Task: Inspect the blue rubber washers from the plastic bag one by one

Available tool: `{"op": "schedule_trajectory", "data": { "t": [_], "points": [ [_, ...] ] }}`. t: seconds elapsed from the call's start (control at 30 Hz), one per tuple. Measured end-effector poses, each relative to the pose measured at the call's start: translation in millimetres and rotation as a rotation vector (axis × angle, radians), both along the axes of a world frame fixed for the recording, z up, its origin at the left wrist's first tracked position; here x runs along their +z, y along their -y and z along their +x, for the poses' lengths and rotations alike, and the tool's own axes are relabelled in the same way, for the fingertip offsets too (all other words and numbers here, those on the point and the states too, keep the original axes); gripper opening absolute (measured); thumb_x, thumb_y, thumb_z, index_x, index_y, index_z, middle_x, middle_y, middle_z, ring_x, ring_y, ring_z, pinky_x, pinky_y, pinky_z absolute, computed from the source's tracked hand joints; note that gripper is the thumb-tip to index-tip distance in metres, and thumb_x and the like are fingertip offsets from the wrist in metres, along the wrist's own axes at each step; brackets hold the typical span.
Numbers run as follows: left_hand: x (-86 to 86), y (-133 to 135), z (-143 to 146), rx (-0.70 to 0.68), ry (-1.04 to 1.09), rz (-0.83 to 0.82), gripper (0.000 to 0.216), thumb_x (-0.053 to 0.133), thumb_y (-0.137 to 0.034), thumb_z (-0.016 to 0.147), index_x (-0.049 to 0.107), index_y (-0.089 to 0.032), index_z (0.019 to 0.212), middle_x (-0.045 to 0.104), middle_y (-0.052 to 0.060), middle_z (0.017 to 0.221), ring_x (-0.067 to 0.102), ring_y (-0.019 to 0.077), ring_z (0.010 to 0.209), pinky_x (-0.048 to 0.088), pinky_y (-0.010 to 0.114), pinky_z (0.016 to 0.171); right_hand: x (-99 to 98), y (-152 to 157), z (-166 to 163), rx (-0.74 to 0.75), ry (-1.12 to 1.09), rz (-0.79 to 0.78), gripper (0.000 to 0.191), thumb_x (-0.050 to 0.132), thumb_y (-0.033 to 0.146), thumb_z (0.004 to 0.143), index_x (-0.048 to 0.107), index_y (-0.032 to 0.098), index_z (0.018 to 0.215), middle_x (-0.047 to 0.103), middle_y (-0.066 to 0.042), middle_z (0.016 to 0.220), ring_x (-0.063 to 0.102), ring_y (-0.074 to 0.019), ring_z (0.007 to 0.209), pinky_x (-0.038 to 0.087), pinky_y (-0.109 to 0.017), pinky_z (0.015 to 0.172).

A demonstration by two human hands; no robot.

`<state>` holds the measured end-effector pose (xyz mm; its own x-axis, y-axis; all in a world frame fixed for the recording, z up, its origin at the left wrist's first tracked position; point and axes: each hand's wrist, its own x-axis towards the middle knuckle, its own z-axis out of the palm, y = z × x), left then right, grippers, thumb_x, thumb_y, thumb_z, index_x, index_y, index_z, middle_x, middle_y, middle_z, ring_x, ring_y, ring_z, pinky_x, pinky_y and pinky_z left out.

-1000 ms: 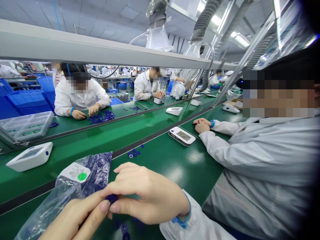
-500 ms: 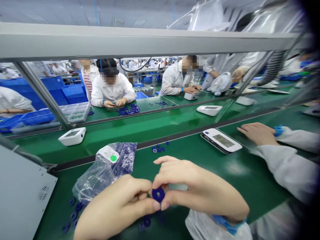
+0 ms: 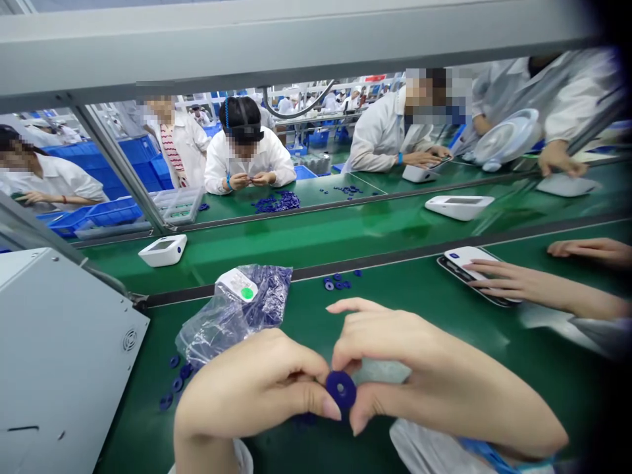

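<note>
Between my two hands is a small dark-blue disc with a hole in its middle, like a rubber washer (image 3: 349, 396), its flat face towards me. My left hand (image 3: 251, 385) pinches its left edge between thumb and index finger. At the upper and right edge, the thumb and index finger of my right hand (image 3: 399, 349) close on it, the other fingers raised. Several loose blue washers (image 3: 178, 384) lie left of my left wrist, and more washers (image 3: 330, 285) sit beyond my right hand. Behind my left hand lies a clear plastic bag (image 3: 212, 336) with blue pieces inside.
A grey metal box (image 3: 69, 342) stands at the left. On the right, a co-worker's hand (image 3: 533, 283) rests on a white device with a screen (image 3: 464, 255). White devices (image 3: 162, 250) stand on the green belt. A metal beam (image 3: 296, 46) crosses above; people work opposite.
The view has shifted, so the bench sits further right. My hands still hold the washer. The co-worker's hand at the right has come onto the white device.
</note>
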<state>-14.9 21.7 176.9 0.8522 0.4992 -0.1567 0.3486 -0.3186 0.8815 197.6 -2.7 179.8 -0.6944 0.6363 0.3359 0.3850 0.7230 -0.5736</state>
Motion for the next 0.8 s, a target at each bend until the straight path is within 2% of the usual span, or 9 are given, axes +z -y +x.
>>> {"op": "schedule_trajectory", "data": {
  "t": [0.2,0.43,0.6,0.7,0.8],
  "points": [
    [-2.4,-2,-2,-0.030,0.012,0.048,0.043,0.051,-0.050,0.092,0.065,-0.014,0.073,0.044,-0.003,0.056,0.036,0.0067,0.052,0.027,0.021,0.051,-0.3,0,-1,-0.008,0.070,-0.134,0.016,0.073,0.033,0.082,0.065,0.020,0.078,0.066,0.010,0.074,0.060,-0.0072,0.064,0.025,-0.031,0.116],
    [-2.3,-4,-2,-0.030,0.018,0.044,0.040,0.054,-0.047,0.091,0.060,-0.014,0.069,0.039,-0.005,0.054,0.031,0.0065,0.051,0.025,0.021,0.049,-1.3,1,1,0.003,0.052,-0.097,0.013,0.072,0.030,0.082,0.065,0.020,0.079,0.065,0.011,0.073,0.057,-0.0061,0.062,0.025,-0.028,0.114],
    [-3.1,-3,-3,-0.024,0.011,0.031,0.036,0.053,-0.045,0.092,0.059,-0.015,0.073,0.039,-0.005,0.055,0.031,0.0070,0.051,0.024,0.022,0.050,-1.4,0,0,-0.008,0.056,-0.089,0.011,0.072,0.028,0.083,0.064,0.021,0.079,0.065,0.011,0.072,0.059,-0.0067,0.061,0.027,-0.029,0.113],
    [-2.0,-3,-1,0.019,0.015,0.059,0.028,0.047,-0.038,0.095,0.058,-0.017,0.080,0.041,-0.005,0.059,0.035,0.0078,0.054,0.025,0.022,0.053,-5.0,-3,-4,-0.054,0.061,-0.076,0.009,0.072,0.023,0.083,0.063,0.022,0.080,0.065,0.011,0.073,0.060,-0.0082,0.064,0.030,-0.032,0.112],
    [-0.3,-7,-5,0.086,-0.063,0.087,0.027,0.044,-0.033,0.096,0.053,-0.018,0.075,0.041,-0.005,0.058,0.036,0.0085,0.055,0.025,0.023,0.053,-11.2,-5,-6,-0.095,0.086,-0.028,0.009,0.069,0.021,0.085,0.061,0.022,0.081,0.064,0.008,0.073,0.061,-0.0113,0.071,0.033,-0.037,0.109]
  ]
}}
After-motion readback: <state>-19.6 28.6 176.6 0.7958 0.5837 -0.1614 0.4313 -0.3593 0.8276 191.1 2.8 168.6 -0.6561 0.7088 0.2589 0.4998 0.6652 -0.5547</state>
